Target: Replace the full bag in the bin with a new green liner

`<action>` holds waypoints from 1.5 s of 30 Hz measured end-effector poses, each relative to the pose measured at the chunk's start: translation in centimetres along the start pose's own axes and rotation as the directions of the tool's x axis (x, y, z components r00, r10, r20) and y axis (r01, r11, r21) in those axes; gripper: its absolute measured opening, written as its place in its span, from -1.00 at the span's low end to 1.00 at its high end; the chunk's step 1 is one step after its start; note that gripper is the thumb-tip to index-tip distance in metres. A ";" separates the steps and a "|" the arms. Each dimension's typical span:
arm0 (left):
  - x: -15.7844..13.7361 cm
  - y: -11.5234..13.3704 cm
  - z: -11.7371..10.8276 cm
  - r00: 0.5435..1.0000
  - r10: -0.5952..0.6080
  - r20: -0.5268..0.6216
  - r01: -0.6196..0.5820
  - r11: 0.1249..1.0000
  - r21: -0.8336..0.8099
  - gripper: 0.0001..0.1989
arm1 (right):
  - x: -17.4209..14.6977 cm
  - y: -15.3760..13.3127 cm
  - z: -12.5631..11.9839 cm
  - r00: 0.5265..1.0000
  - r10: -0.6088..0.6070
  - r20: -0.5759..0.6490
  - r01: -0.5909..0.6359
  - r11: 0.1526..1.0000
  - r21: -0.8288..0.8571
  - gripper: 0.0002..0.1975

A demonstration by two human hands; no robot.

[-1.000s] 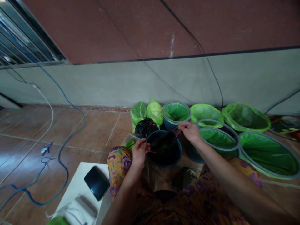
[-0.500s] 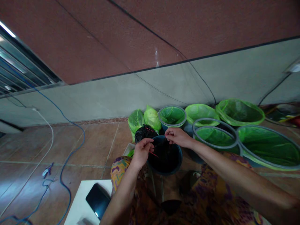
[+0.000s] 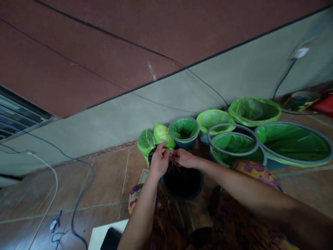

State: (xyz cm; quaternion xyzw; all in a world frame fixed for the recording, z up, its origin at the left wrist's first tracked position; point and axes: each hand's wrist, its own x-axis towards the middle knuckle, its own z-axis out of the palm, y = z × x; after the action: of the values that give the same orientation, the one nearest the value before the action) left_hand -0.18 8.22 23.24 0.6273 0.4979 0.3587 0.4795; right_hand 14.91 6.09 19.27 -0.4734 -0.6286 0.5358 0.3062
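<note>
My left hand (image 3: 160,162) and my right hand (image 3: 185,158) meet fingertip to fingertip above the near edge of a dark round bin (image 3: 199,187) between my knees. Both hands are closed in a pinch. A thin red string (image 3: 177,168) hangs from the fingertips; how each hand grips it is partly hidden. Behind my left hand a bunched black plastic bag (image 3: 151,156) shows in part. The inside of the bin is too dark to make out.
Beyond the black bag stand green plastic bags (image 3: 146,143). A small green-lined bin (image 3: 184,139) and several larger ones, including a wide bin (image 3: 293,163), line the wall to the right. A blue cable (image 3: 91,175) crosses the tiles. A phone-like black object (image 3: 111,239) lies on a white surface.
My hands, apart over the bin before, have come together at its left side. The red string now hangs beneath the joined fingertips. The view has tilted and shifted.
</note>
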 end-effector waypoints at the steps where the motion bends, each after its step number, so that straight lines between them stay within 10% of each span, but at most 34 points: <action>1: 0.2 -0.7 -0.3 0.996 -0.016 -0.085 0.021 0.998 0.053 -0.63 | 0.2 0.0 -0.3 0.999 0.027 -0.027 -0.027 1.000 0.004 -0.79; 4: 0.1 -3.6 -0.6 0.979 -0.080 -0.189 0.112 0.980 0.164 -0.77 | 0.4 0.0 -1.1 0.995 0.068 -0.079 -0.066 0.997 0.032 -0.73; 9: -1.5 -7.1 2.2 0.977 0.007 0.214 -0.044 0.985 0.170 -0.81 | 0.6 -0.5 -1.3 0.992 0.073 -0.106 -0.062 0.993 0.104 -0.75; 19: -2.3 -8.4 5.4 0.940 -0.173 0.294 -0.053 0.778 0.626 -0.75 | 1.2 0.5 -1.2 0.977 0.119 -0.178 -0.056 0.943 0.327 -0.77; 33: -2.8 -10.3 5.3 0.923 -0.253 0.290 -0.084 0.603 0.794 -0.71 | 0.5 1.2 -1.2 0.977 0.103 -0.188 -0.009 0.897 0.442 -0.74; 38: -3.1 -9.6 5.2 0.976 -0.055 0.213 -0.113 0.705 0.700 -0.71 | 0.3 1.1 -1.5 0.985 0.063 -0.160 0.022 0.878 0.479 -0.75; 45: -2.3 -10.5 5.5 0.973 -0.079 0.215 0.026 0.971 0.238 -0.68 | 0.7 1.2 -2.6 0.963 0.064 -0.260 0.042 0.923 0.383 -0.78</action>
State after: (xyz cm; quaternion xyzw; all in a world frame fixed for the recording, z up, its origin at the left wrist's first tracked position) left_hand 1.42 5.08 11.66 0.7021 0.4963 0.2120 0.4644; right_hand 17.28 7.70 18.61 -0.4757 -0.4612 0.5814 0.4722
